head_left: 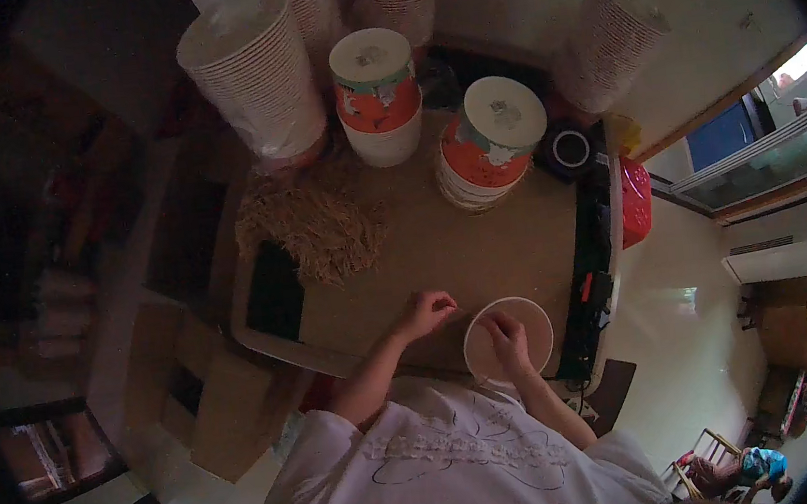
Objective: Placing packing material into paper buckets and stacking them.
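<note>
In front of me, near the table's front edge, is a round white paper tub [548, 327] with its rim facing up. My right hand [510, 347] reaches over its near rim, fingers closed and pointing into the opening; whatever they hold is hidden. Just left of the tub, my left hand [426, 314] is closed in a pinch. A faint thin strand seems to run from its fingertips toward the rim, too fine to identify. Beyond my left hand lies a loose heap of tan, straw-like strands [314, 227].
Two upside-down stacks of printed tubs, one stack [380, 108] at back centre and another [491, 151] to its right, stand on the brown table [422, 240]. Tall wrapped tub stacks [256, 81] rise behind. A black device [564, 151] and red basket [635, 201] are at right. A person [745, 472] sits far right.
</note>
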Available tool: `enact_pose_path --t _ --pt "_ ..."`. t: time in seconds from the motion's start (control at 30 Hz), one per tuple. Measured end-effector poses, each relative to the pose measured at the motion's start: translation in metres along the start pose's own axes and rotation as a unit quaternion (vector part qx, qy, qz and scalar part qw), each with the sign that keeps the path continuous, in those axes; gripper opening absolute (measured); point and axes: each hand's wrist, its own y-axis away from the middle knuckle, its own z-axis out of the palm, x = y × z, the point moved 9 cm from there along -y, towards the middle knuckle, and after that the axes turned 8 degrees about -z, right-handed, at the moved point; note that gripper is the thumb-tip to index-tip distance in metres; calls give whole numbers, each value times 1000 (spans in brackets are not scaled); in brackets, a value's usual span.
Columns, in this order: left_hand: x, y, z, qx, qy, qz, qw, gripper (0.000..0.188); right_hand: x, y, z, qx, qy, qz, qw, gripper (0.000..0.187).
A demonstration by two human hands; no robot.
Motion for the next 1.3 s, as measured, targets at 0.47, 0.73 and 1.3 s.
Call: enact_pose_path --t 0.47,0.73,1.3 --pt "24 11 -31 53 -111 -2 992 7 13 2 -8 -6 -38 7 999 14" --pt "25 17 -35 71 -112 -5 991 11 14 5 -15 -9 0 32 999 16" --pt "-16 31 37 -48 444 -293 845 12 -67 -21 48 -196 -87 -169 962 14"
